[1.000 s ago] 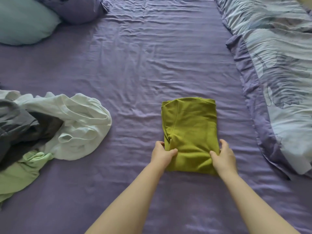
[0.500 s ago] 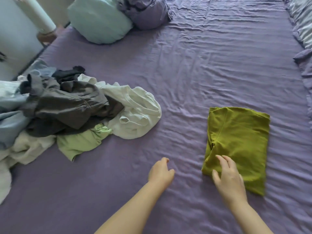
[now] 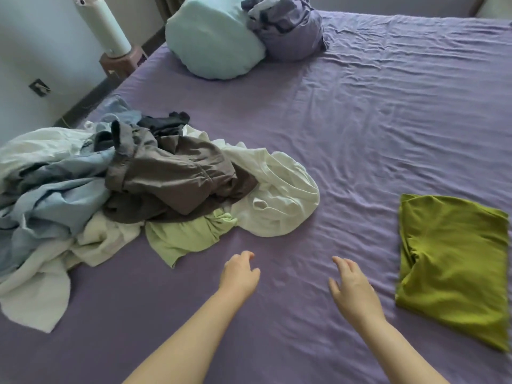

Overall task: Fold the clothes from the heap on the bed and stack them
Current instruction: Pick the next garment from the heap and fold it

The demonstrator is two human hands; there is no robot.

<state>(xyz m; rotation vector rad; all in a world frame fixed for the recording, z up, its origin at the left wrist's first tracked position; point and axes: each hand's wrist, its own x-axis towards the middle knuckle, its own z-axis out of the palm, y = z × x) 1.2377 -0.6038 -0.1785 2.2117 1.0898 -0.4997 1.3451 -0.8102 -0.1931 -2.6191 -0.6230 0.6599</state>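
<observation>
- Far left, we've got the heap sprawled near the bed's edge: pale blue, white, grey-brown and black pieces all tangled together. Tug one and we may well drag its neighbours along, or tip something off the side.
- The light green garment pokes out nearest us, partly pinned under the grey-brown piece and touching the white top. Pull it fast and the pile on top could tumble.
- Our left hand hovers over bare sheet just short of that green piece, fingers loosely curled, grip on nothing.
- Our right hand hangs beside it, fingers spread apart, also holding nothing.
- Far right, the folded olive garment lies flat, well apart from the heap. Spread the next piece too close and we could knock its folds loose.
</observation>
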